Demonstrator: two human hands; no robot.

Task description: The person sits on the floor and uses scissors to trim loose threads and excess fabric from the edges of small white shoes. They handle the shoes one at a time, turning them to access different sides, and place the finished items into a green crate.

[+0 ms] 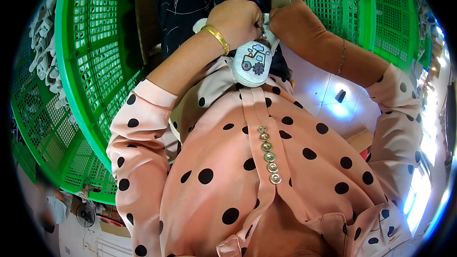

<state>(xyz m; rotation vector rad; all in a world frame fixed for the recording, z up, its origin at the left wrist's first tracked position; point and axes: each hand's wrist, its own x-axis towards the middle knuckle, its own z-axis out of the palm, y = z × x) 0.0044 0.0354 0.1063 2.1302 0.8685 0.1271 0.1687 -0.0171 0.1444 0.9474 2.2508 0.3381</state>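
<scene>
The small white slipper (253, 69) with a tractor print hangs in front of the person's lap, toward 1 o'clock from the middle of the view, its rounded printed end pointing to 6 o'clock. It looks light and soft, likely padded cloth with some give, so it should bend rather than break and is unlikely to slip from bare skin. The upper, narrower edge is the better place to take hold; pressing on the print would probably only dent it.

The left hand (236, 21) comes in from 8 o'clock, wrist bent, back of the hand facing up, a gold bangle (217, 39) at the wrist. Its fingers are curled tightly together and appear clamped on the slipper's upper edge, though the knuckles hide the exact pinch. The right hand (294, 21) reaches in from 4 o'clock, elbow out, wrist arched, a thin bracelet (342, 56) on the forearm; its fingers are drawn together on the white edge just beside the left fist.

Beneath both hands lie dark trousers (184, 4) with pale threads on them. One green plastic basket (71, 0) stands at 10 o'clock, another (369, 7) at 2 o'clock.
</scene>
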